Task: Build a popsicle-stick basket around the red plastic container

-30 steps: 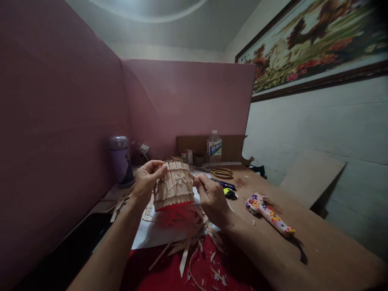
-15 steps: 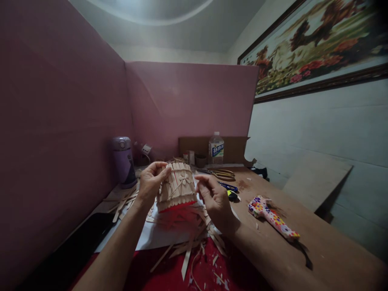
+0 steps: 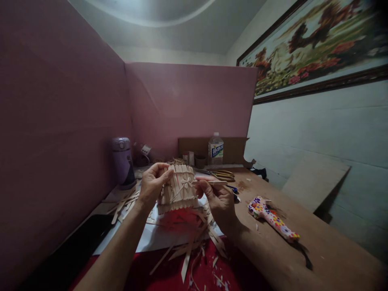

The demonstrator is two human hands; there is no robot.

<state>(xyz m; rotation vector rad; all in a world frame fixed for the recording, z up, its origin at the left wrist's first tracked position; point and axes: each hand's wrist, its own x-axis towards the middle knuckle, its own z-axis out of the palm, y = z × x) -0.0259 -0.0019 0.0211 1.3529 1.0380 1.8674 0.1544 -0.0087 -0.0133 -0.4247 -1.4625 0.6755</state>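
My left hand (image 3: 153, 184) grips the upper left edge of a pot covered in wooden craft sticks (image 3: 169, 194), thumb on its outside. Cord runs round the pot near its top and bottom, and a small pale flower-shaped ornament (image 3: 186, 183) sits on its side. Pinched in my right hand (image 3: 218, 200) is a wooden craft stick (image 3: 216, 183), lying nearly level. The stick's left end meets or comes very near the ornament; I cannot tell which. Below the pot, loose craft sticks (image 3: 188, 258) lie over white paper and red cloth.
A flowered glue gun (image 3: 273, 220) lies on the brown table at right. Farther back are brass-coloured scissors (image 3: 223, 175), a clear labelled bottle (image 3: 216, 149) and a small brown pot (image 3: 200, 161). A purple flask (image 3: 123, 161) stands at left beside more sticks (image 3: 124, 204).
A craft stick now shows in my right hand, reaching to the ornament. The pot has tilted slightly, and the red at its lower edge shows less.
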